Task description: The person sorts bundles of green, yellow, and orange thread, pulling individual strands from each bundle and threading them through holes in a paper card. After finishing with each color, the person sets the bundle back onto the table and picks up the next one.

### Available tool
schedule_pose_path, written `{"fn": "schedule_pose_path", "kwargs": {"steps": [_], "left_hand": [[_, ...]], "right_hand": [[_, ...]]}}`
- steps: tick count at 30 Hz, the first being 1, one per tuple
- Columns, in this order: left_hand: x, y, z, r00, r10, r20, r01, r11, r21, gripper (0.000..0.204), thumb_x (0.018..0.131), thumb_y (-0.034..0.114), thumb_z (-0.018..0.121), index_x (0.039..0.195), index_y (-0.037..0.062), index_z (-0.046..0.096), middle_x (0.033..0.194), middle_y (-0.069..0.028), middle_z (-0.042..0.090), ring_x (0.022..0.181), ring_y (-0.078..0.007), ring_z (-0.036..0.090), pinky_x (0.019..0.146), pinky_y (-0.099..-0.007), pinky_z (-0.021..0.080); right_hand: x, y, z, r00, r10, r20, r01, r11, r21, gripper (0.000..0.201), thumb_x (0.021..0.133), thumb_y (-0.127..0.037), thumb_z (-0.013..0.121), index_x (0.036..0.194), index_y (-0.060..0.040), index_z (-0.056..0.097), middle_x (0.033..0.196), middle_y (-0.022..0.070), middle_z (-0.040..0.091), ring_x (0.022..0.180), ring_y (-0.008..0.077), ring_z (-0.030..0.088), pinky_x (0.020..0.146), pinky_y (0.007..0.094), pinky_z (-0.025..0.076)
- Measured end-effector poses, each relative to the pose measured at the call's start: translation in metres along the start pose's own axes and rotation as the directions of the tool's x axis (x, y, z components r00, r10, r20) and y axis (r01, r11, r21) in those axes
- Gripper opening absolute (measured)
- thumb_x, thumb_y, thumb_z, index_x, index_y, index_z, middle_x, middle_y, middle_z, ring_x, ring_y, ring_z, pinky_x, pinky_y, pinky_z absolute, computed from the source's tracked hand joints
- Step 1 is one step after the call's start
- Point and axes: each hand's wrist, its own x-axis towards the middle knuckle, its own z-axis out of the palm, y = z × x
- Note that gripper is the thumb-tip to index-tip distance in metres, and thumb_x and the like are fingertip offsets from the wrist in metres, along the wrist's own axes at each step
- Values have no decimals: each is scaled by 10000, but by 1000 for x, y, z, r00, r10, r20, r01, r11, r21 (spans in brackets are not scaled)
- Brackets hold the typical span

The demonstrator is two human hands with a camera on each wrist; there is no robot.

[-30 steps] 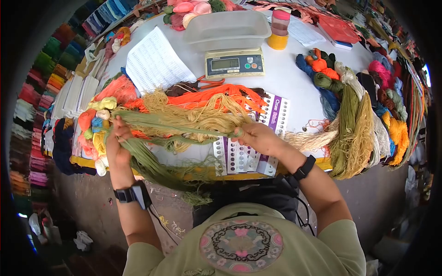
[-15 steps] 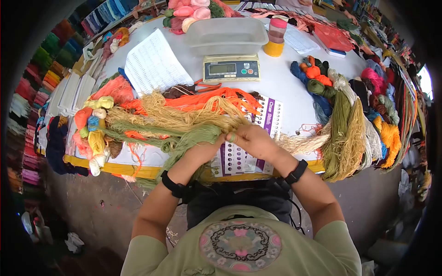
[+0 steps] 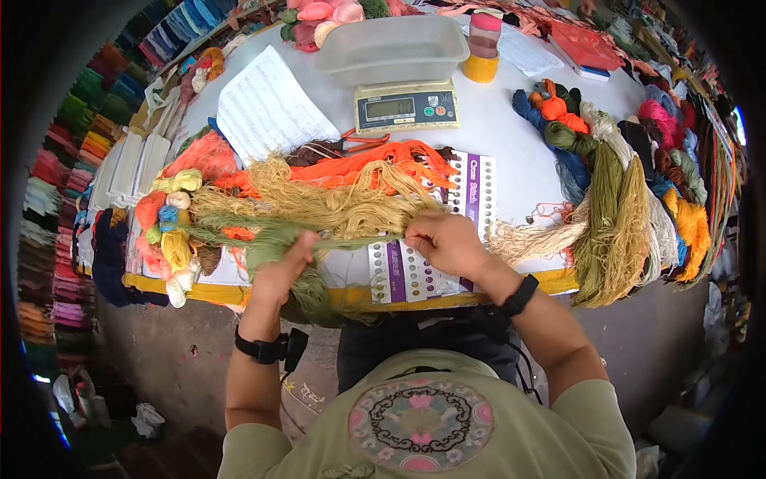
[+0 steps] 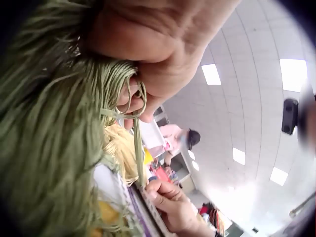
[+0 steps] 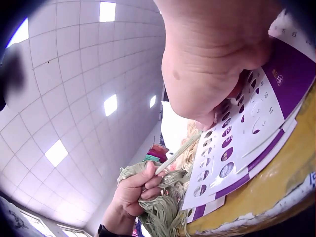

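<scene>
A green embroidery-thread skein (image 3: 307, 289) hangs in a loose bundle at the table's front edge. My left hand (image 3: 279, 273) grips it; in the right wrist view, that hand's curled fingers and thumb hold a pale green strand with the bundle hanging beneath. The strand runs taut across to my right hand (image 3: 452, 243), whose thumb and fingers pinch its other end above the purple-and-white punched thread cards (image 3: 399, 275). In the left wrist view, a thread loop circles the left fingers (image 4: 131, 98). Tan thread (image 3: 359, 209) lies just behind the strand.
Orange thread (image 3: 391, 164) lies behind the tan skein. Further back stand a digital scale (image 3: 407, 108) with a plastic tray (image 3: 391, 52), a handwritten sheet (image 3: 267, 100) and a jar (image 3: 483, 48). Mixed skeins (image 3: 614, 207) hang over the right edge; small bundles (image 3: 169, 223) lie left.
My hands were apart, came together at the thread cards, and now the left has drawn back leftward with the green skein. The right hand stays near the cards, holding its strand.
</scene>
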Motion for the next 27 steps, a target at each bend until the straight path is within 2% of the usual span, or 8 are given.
{"fn": "schedule_pose_path", "kwargs": {"steps": [6, 8, 11, 12, 15, 19, 22, 27], "left_hand": [[-25, 56, 2, 994, 76, -73, -103, 841, -531, 563, 929, 457, 546, 1258, 1, 513, 1205, -100, 607, 1102, -221, 573, 879, -360, 470], [-31, 82, 13, 968, 239, 81, -51, 499, -865, 711, 900, 541, 510, 1350, -2, 417, 1339, -124, 513, 1272, -246, 455, 1018, -393, 395], [-36, 99, 34, 935, 322, 146, 35, 327, -945, 753, 883, 574, 494, 1355, -9, 426, 1389, -127, 465, 1329, -238, 380, 1075, -407, 336], [-34, 99, 39, 929, 335, 156, 40, 327, -944, 753, 883, 574, 494, 1355, -9, 426, 1389, -127, 465, 1329, -238, 380, 1075, -407, 336], [-31, 97, 53, 911, 401, 99, -148, 539, -829, 680, 904, 525, 511, 1332, -2, 477, 1387, -125, 474, 1301, -218, 412, 1060, -392, 351], [-35, 104, 55, 936, 326, 136, -40, 481, -876, 578, 942, 434, 525, 1312, -9, 497, 1341, -134, 516, 1250, -208, 465, 1030, -369, 382], [-37, 106, 53, 946, 301, 121, -89, 600, -795, 455, 967, 336, 526, 1256, -15, 546, 1241, -127, 583, 1153, -194, 532, 985, -349, 417], [-39, 100, 58, 977, 210, 43, -96, 607, -789, 382, 961, 323, 545, 1109, -22, 616, 1081, -87, 638, 1017, -175, 579, 928, -350, 446]], "right_hand": [[6, -17, 0, 1000, -21, 2, 21, 1000, -20, 61, 814, -130, 682, 846, -109, 635, 775, 30, 614, 660, 195, 597, 576, 322, 460], [12, -44, -10, 994, 104, -44, -79, 918, 389, 72, 844, -116, 686, 899, -82, 656, 756, -5, 613, 588, 81, 520, 531, 248, 416], [14, -98, -25, 979, 203, 16, -157, 704, 693, 77, 861, -93, 684, 926, -56, 669, 757, -46, 609, 577, 9, 430, 516, 193, 364], [14, -106, -28, 963, 256, 83, -219, 565, 796, 80, 859, -91, 687, 929, -57, 671, 764, -53, 616, 575, 5, 429, 513, 191, 361], [10, -102, -21, 977, 203, 61, -156, 498, 853, 80, 868, -104, 677, 941, -71, 672, 784, -43, 643, 595, 7, 459, 521, 181, 366], [2, -99, -31, 963, 240, 123, -208, 372, 905, 90, 877, -127, 665, 953, -80, 673, 830, -19, 662, 646, 16, 514, 535, 175, 364], [0, -99, -31, 938, 292, 188, -286, 340, 896, 96, 877, -141, 657, 926, -61, 675, 904, -21, 636, 712, 18, 534, 545, 186, 376], [1, -102, -30, 893, 352, 278, -315, 49, 948, 102, 904, -176, 627, 962, -95, 649, 889, -34, 644, 658, 19, 542, 527, 164, 371]]}}
